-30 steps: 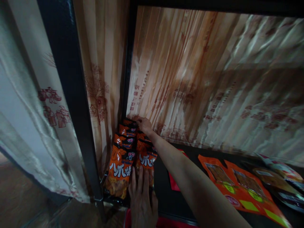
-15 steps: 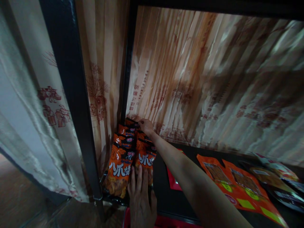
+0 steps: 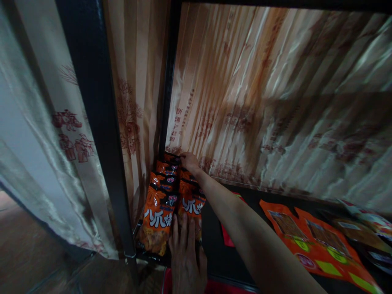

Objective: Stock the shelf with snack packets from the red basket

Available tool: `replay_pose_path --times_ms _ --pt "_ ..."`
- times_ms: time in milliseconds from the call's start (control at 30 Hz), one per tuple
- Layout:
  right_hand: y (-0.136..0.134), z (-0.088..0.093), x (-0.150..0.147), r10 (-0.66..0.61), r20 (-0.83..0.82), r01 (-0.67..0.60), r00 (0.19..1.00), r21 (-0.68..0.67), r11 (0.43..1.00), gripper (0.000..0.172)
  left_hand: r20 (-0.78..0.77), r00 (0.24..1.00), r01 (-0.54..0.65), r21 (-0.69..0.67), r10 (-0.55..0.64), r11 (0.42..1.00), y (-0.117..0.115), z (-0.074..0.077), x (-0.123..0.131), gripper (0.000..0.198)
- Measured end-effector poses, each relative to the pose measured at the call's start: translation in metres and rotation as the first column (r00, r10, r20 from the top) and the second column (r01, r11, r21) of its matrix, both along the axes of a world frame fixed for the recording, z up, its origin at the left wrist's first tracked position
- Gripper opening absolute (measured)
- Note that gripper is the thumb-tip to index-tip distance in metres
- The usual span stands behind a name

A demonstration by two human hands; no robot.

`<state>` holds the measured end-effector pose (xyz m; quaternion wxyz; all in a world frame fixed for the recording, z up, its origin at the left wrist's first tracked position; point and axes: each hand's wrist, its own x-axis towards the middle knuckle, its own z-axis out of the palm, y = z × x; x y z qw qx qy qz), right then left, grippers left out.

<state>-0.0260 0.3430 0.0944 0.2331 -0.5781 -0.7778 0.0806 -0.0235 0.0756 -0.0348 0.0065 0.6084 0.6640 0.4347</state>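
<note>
- Pleated, printed curtains (image 3: pixel 245 81) rise behind a dark shelf (image 3: pixel 211 241) at lower centre.
- Orange-and-black snack bags fill its left corner, lower centre-left of the frame: a left row (image 3: pixel 157 220) beside a right row (image 3: pixel 191 204).
- Left hand (image 3: pixel 186 261) lies over the right row's front bag, fingers outstretched and slightly apart.
- Right hand (image 3: pixel 190 162) reaches to the rear bags' top edges, fingers bunched; I cannot tell whether they pinch one.
- Step in hand seems to be steadying the rows front and back; any further move calls for light pressure, so the bags don't slump.
- Dark post (image 3: pixel 107 122) crowds the left; the shelf's near edge runs just below the bags. Bare shelf lies rightward, before a red packet (image 3: pixel 227 237).
</note>
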Motion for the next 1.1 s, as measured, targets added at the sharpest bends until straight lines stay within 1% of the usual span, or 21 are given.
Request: replay_pose_path --times_ms 100,200,300,400,533,667,767,900,1000,1100 --pt "0.000 -0.001 -0.001 -0.011 0.004 0.011 1.000 -0.014 1.000 0.031 -0.020 1.000 -0.001 0.001 0.001 1.000 0.000 0.002 0.000 0.059" --pt "-0.001 -0.001 -0.002 -0.003 -0.001 0.003 1.000 -0.014 1.000 0.036 -0.023 1.000 0.004 -0.005 -0.004 1.000 0.000 0.002 0.001 0.062" --pt "-0.004 0.001 0.000 0.018 -0.001 -0.018 1.000 -0.011 1.000 0.038 -0.030 1.000 0.007 -0.031 -0.008 0.999 -0.001 0.002 0.000 0.062" --pt "-0.007 0.004 0.005 0.022 0.009 -0.022 1.000 -0.006 1.000 0.039 -0.044 0.998 0.034 -0.064 -0.037 0.997 -0.002 0.004 -0.002 0.061" --pt "-0.010 0.009 0.019 0.007 0.034 -0.007 0.999 0.002 1.000 0.035 -0.050 0.998 0.040 -0.074 -0.044 0.996 -0.004 0.006 -0.004 0.061" --pt "-0.013 0.011 0.044 -0.004 0.089 0.004 0.996 0.002 1.000 0.030 -0.045 0.998 0.047 -0.063 -0.050 0.997 -0.004 0.005 -0.004 0.059" --pt "-0.018 0.009 0.065 0.010 0.146 -0.006 0.989 -0.030 1.000 0.026 -0.042 0.998 0.049 -0.075 -0.052 0.996 -0.003 0.004 -0.004 0.059" --pt "-0.024 0.002 0.082 0.034 0.195 -0.017 0.980 -0.087 0.996 0.029 -0.044 0.998 0.035 -0.076 -0.038 0.997 -0.001 0.002 -0.002 0.061" --pt "-0.024 -0.004 0.085 0.050 0.208 -0.028 0.977 -0.106 0.994 0.032 -0.032 0.999 0.008 -0.069 -0.010 0.998 0.000 0.001 0.000 0.062" --pt "-0.014 -0.006 0.079 0.059 0.209 -0.037 0.976 -0.108 0.993 0.033 -0.030 1.000 0.006 -0.048 -0.008 0.999 0.000 -0.002 0.001 0.063"
